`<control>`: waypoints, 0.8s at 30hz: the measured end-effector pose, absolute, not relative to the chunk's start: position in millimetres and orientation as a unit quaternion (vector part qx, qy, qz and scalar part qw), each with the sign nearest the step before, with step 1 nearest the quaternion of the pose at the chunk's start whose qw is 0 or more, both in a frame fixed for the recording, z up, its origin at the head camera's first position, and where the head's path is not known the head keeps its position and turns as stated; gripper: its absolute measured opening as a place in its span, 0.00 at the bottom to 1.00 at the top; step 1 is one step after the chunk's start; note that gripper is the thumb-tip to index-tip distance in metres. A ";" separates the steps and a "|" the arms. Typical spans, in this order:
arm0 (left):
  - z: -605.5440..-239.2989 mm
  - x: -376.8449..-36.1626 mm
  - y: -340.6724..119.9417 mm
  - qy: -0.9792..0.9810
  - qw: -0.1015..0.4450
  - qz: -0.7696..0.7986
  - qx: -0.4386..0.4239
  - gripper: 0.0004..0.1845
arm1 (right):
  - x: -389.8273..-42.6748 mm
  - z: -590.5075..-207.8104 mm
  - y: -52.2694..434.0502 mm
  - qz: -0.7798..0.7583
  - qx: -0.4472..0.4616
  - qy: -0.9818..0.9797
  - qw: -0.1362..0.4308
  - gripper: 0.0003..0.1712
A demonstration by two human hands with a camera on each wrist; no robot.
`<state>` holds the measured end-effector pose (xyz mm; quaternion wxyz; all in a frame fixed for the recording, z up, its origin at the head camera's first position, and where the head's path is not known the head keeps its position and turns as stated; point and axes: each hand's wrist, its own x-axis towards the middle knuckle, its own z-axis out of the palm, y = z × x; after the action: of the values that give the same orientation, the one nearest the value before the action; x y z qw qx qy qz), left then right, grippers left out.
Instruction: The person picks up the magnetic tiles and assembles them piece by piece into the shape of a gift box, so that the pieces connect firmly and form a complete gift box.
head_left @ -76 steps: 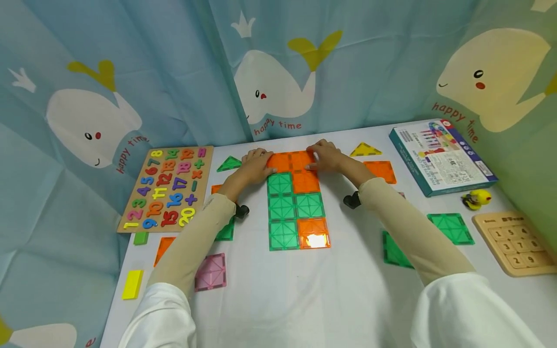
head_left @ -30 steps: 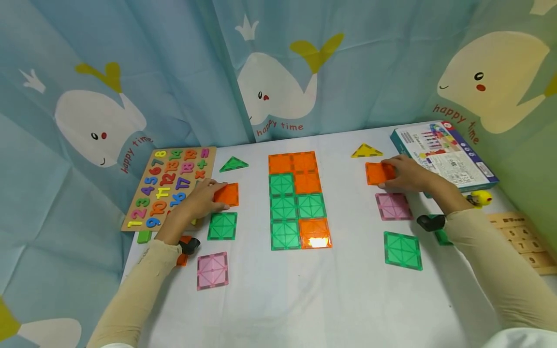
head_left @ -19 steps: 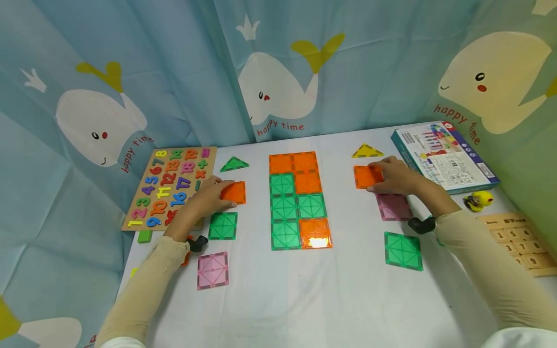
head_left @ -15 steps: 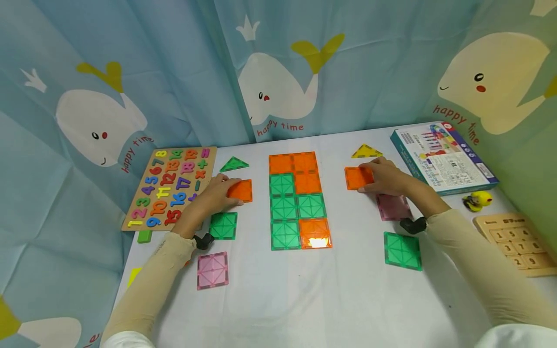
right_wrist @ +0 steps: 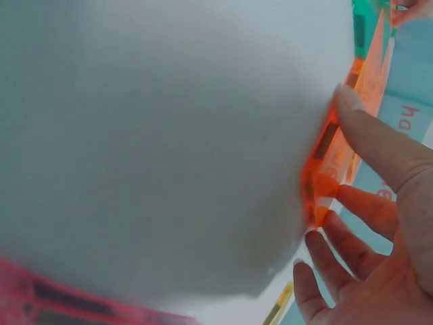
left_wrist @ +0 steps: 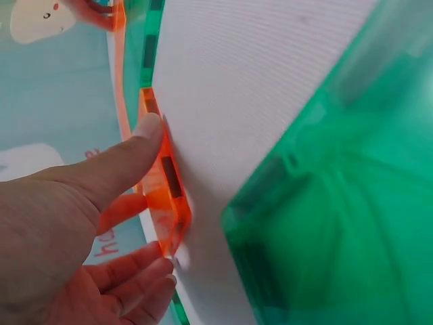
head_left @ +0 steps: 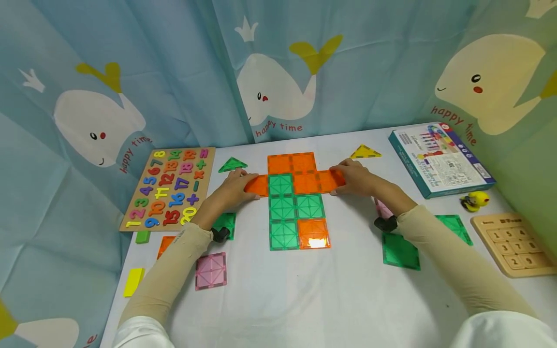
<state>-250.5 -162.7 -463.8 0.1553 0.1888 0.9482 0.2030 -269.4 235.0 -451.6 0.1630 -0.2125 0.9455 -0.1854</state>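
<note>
Left hand (head_left: 233, 189) pinches an orange tile (head_left: 261, 185) at the block's (head_left: 283, 208) ten o'clock, right hand (head_left: 358, 178) another tile (head_left: 328, 181) at two; keep edges flush.

My bare left hand (head_left: 235, 189) and bare right hand (head_left: 354, 176) have smooth, short thumbnails. Just behind my left grip sits a small black wrist device (head_left: 220, 235), its details too small to tell; its black twin (head_left: 386, 224) sits behind my right grip. Farther back I wear snug, plain beige sleeves (head_left: 457, 261), lightly wrinkled, the left one bearing a faint dark mark (head_left: 179, 235) near its front edge. Farthest from my grips, looser white sleeves (head_left: 500, 331) overlap the beige with rounded edges.
</note>
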 end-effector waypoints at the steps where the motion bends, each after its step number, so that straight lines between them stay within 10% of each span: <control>1: -464.1 -250.4 -162.6 0.949 0.153 0.201 0.189 0.40 | -268.7 -451.3 233.3 -0.188 -0.216 0.945 0.160 0.43; 24: -450.0 -184.3 -228.5 0.959 0.164 0.193 0.127 0.38 | -208.6 -424.8 319.6 -0.227 -0.147 0.945 0.186 0.43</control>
<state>-184.3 -228.5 -450.0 0.1644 0.1270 0.9589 0.1931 -208.6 319.6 -424.8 0.1862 -0.1474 0.9445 -0.2268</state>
